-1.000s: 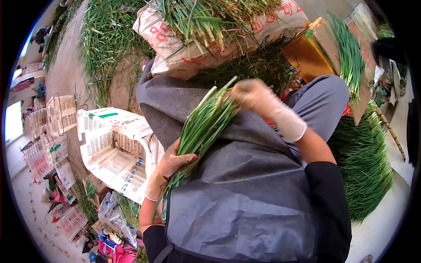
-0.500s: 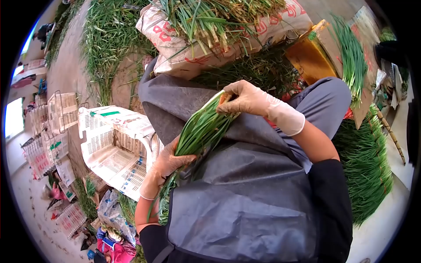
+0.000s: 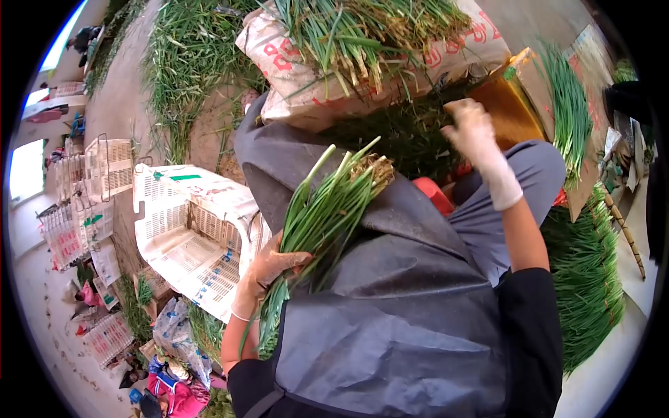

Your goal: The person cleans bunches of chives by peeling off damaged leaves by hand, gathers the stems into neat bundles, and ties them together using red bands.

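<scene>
My left hand [image 3: 277, 263], in a thin translucent glove, is wrapped around a bunch of chives [image 3: 327, 212] above my lap. The bunch slants, with its pale stem ends and brown roots at the upper right and leaves trailing down past my wrist. My right hand [image 3: 472, 129], also gloved, is away from the bunch. It hovers with thumb and fingers apart and nothing visible in it, beside a yellow container [image 3: 512, 104] and above loose dark green leaves [image 3: 411, 136]. A dark apron [image 3: 390, 348] covers my lap.
More chives [image 3: 369, 35] lie on a white sack [image 3: 313, 97] ahead. A white plastic crate [image 3: 188, 237] stands at left. Trimmed bunches [image 3: 568, 111] lie on cardboard at right, near a large stack of chives [image 3: 585, 285]. Another person [image 3: 174, 390] is at lower left.
My right hand has left the bunch's root end and moved right and up toward the yellow container. The stem ends now show uncovered; my left hand keeps its hold.
</scene>
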A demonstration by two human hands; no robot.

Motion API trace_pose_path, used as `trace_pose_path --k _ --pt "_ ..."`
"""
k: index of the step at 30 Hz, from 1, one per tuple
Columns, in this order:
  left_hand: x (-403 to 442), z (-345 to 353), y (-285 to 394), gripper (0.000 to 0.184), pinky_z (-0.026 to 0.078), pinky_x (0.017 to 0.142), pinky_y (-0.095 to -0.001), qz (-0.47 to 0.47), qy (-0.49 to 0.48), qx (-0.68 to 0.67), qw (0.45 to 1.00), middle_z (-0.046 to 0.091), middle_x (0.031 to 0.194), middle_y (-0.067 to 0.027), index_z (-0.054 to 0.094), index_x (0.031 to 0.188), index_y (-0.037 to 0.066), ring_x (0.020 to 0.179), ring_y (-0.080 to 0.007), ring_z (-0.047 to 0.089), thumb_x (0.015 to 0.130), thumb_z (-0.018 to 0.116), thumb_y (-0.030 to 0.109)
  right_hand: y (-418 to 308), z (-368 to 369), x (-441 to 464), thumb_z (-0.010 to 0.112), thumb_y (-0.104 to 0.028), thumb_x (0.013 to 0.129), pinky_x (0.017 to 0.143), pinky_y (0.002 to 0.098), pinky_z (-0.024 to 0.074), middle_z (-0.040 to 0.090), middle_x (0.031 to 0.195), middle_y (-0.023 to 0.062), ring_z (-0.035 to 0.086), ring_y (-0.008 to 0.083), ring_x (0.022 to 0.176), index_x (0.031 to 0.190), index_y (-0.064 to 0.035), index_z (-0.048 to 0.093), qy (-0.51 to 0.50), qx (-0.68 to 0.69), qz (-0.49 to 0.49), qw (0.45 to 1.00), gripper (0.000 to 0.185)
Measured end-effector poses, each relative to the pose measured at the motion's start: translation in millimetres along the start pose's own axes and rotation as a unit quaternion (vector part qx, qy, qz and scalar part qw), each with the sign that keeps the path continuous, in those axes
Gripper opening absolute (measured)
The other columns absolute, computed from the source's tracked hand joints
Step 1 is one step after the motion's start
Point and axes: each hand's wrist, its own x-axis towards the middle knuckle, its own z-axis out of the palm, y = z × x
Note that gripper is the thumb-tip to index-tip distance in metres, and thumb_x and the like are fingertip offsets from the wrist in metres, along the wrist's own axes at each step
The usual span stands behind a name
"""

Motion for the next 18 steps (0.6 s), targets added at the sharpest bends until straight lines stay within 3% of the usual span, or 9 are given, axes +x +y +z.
trace_pose_path --k 1,3,5,6,8,11,14,15,18 --pt "0 7 7 0.048 0.04 0.052 -0.0193 0.011 -0.038 -0.075 0.996 0.059 0.078 -0.0017 0.051 0.115 0.002 0.059 -0.007 0.051 0.074 0.074 0.01 -17 -2 -2 0.071 -0.03 0.076 0.073 0.0395 0.0498 0.063 0.09 0.015 0.061 0.0257 0.082 0.101 -0.0069 0.064 -0.016 0.197 -0.045 0.979 0.035" --pt "3 11 10 0.049 0.04 0.052 -0.0192 0.009 -0.045 -0.057 0.997 0.059 0.078 -0.0015 0.051 0.116 0.003 0.059 -0.0066 0.051 0.073 0.074 0.011 -87 -44 -5 0.067 -0.04 0.08 0.062 0.0295 0.048 0.063 0.075 0.0084 0.058 0.0165 0.067 0.106 -0.0056 0.063 -0.316 0.557 0.167 0.75 0.043" --pt "5 18 15 0.052 0.039 0.051 -0.0187 0.029 -0.067 -0.044 0.996 0.059 0.078 -0.0013 0.051 0.117 0.003 0.058 -0.0062 0.05 0.072 0.075 0.013 -120 -26 -15 0.069 -0.038 0.08 0.055 0.0263 0.0447 0.06 0.07 0.0064 0.055 0.0122 0.061 0.095 -0.0019 0.063 -0.348 0.511 0.079 0.782 0.039" --pt "6 19 12 0.052 0.039 0.051 -0.0187 0.028 -0.069 -0.043 0.996 0.059 0.078 -0.0013 0.051 0.117 0.003 0.058 -0.0062 0.05 0.072 0.075 0.013 -128 -15 -17 0.067 -0.034 0.082 0.05 0.0248 0.0439 0.057 0.062 0.0046 0.053 0.0098 0.054 0.089 -0.0011 0.062 -0.36 0.585 0.126 0.715 0.034" --pt "9 17 5 0.052 0.039 0.051 -0.0182 0.05 -0.063 -0.025 0.996 0.058 0.078 -0.0012 0.051 0.116 0.002 0.058 -0.0063 0.05 0.071 0.075 0.013 -112 -28 -7 0.065 -0.031 0.084 0.045 0.023 0.0431 0.055 0.056 0.0017 0.052 0.0088 0.048 0.085 -0.003 0.062 -0.392 0.617 0.115 0.672 0.028" --pt "8 14 2 0.052 0.039 0.05 -0.0187 0.041 -0.075 -0.065 0.994 0.057 0.076 -0.0012 0.051 0.115 0.002 0.056 -0.0064 0.049 0.071 0.075 0.012 -79 -36 2 0.062 -0.031 0.086 0.042 0.0201 0.0415 0.052 0.052 -0.0015 0.049 0.0052 0.044 0.083 -0.0064 0.066 -0.302 0.642 0.166 0.685 0.025" --pt "11 5 -6 0.049 0.038 0.048 -0.0194 0.024 -0.08 -0.11 0.99 0.057 0.075 -0.0016 0.052 0.112 0.002 0.054 -0.0069 0.049 0.07 0.075 0.011 -24 7 18 0.061 -0.031 0.087 0.041 0.0203 0.0371 0.051 0.051 -0.0022 0.046 0.0039 0.045 0.08 -0.0066 0.067 -0.195 0.587 0.191 0.762 0.026" --pt "13 1 -11 0.044 0.037 0.046 -0.0197 0.028 -0.069 -0.105 0.992 0.056 0.073 -0.0021 0.053 0.109 0.003 0.052 -0.0073 0.047 0.071 0.073 0.011 -6 14 22 0.061 -0.032 0.087 0.041 0.0198 0.0358 0.051 0.051 -0.0021 0.045 0.0043 0.043 0.081 -0.0058 0.066 -0.152 0.609 0.192 0.754 0.027" --pt "20 -13 -27 0.039 0.034 0.042 -0.0198 0.045 -0.07 -0.147 0.986 0.054 0.068 -0.0025 0.053 0.106 0.003 0.048 -0.0076 0.045 0.073 0.071 0.013 15 -16 26 0.057 -0.032 0.09 0.039 0.0181 0.0305 0.05 0.053 -0.0033 0.041 0.0047 0.041 0.09 -0.0043 0.063 -0.179 0.606 0.192 0.751 0.029"
